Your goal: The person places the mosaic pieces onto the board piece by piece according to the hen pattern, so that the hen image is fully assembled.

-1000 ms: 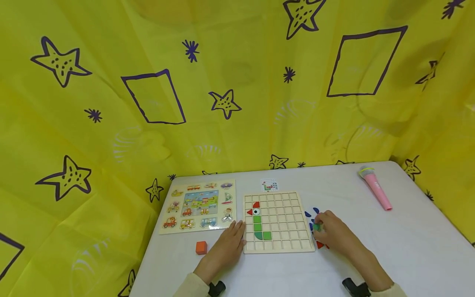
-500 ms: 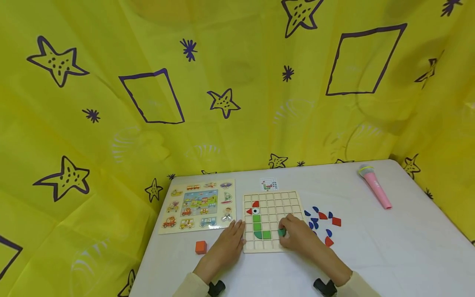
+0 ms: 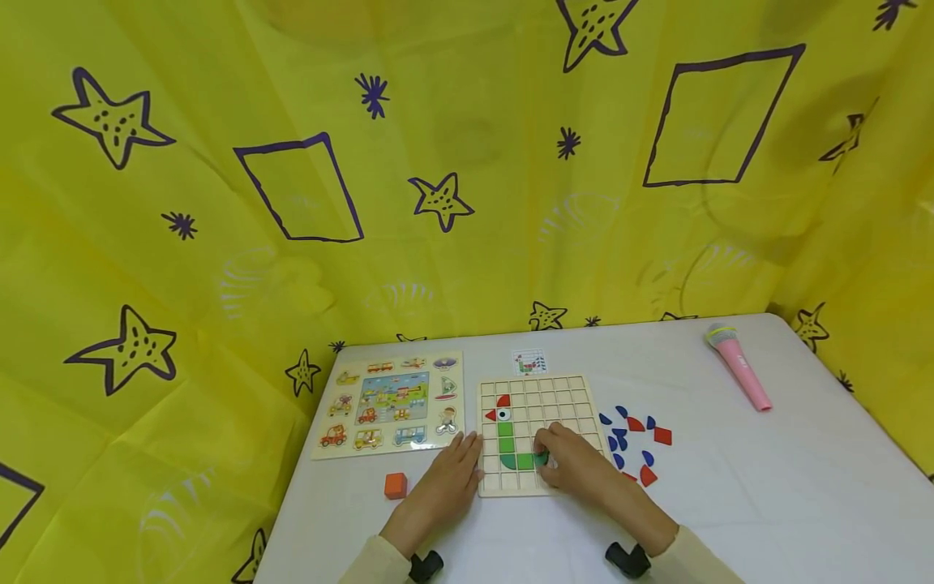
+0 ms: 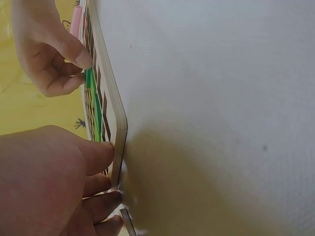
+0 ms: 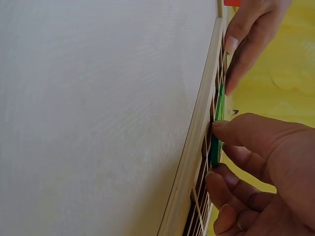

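A wooden grid board [image 3: 547, 405] lies on the white table. My left hand [image 3: 447, 478] rests at its left edge, fingers straight; in the left wrist view the thumb touches the board's rim. With thumb and fingers my right hand [image 3: 576, 462] pinches a dark green piece [image 5: 215, 150] at the grid, just right of a green square [image 3: 524, 461]. A bird-like figure stands in the grid: a red curved piece [image 3: 503, 401], a red triangle [image 3: 490, 415], an eye tile [image 3: 503, 415], green squares [image 3: 506, 437] and a dark green rounded piece [image 3: 508, 462].
Right of the board lie loose blue pieces [image 3: 619, 434] and red pieces [image 3: 662, 436]. A small picture card [image 3: 529, 362] is behind it. A vehicle puzzle [image 3: 394, 397] and an orange cube [image 3: 396, 486] are left, a pink microphone [image 3: 740, 373] far right.
My right hand has carried the dark green piece left from the loose pieces onto the grid, up to the green square. The left hand has stayed at the board's edge.
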`<state>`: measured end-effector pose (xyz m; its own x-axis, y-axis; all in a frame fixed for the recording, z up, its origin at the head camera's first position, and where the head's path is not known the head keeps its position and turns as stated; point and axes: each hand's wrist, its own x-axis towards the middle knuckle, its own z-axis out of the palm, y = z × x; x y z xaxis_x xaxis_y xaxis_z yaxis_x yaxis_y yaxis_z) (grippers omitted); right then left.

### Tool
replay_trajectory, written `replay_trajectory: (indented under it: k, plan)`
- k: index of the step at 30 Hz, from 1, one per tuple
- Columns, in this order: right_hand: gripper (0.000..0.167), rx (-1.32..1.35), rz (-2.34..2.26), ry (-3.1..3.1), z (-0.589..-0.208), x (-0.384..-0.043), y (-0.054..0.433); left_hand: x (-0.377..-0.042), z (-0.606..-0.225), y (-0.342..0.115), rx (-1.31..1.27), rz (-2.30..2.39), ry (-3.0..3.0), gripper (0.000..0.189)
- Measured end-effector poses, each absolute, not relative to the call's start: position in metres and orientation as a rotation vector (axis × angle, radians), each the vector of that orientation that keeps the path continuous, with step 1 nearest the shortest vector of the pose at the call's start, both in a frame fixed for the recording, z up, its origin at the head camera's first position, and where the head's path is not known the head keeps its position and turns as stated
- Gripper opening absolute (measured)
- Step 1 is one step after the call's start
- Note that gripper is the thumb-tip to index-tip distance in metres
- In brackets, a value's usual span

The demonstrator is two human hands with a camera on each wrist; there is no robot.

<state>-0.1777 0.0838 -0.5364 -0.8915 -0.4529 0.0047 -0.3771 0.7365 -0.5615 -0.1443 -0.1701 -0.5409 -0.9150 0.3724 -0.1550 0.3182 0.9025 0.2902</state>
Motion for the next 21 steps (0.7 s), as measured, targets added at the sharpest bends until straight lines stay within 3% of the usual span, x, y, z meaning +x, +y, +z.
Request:
replay_trajectory:
  k: [21]
  plan:
    - [0.017,-0.740,-0.889,2.783,-0.5344,-0.1765,0.0845,-0.1441,-0.5389,-0.1696,0.499,0.386,2.854,0.061]
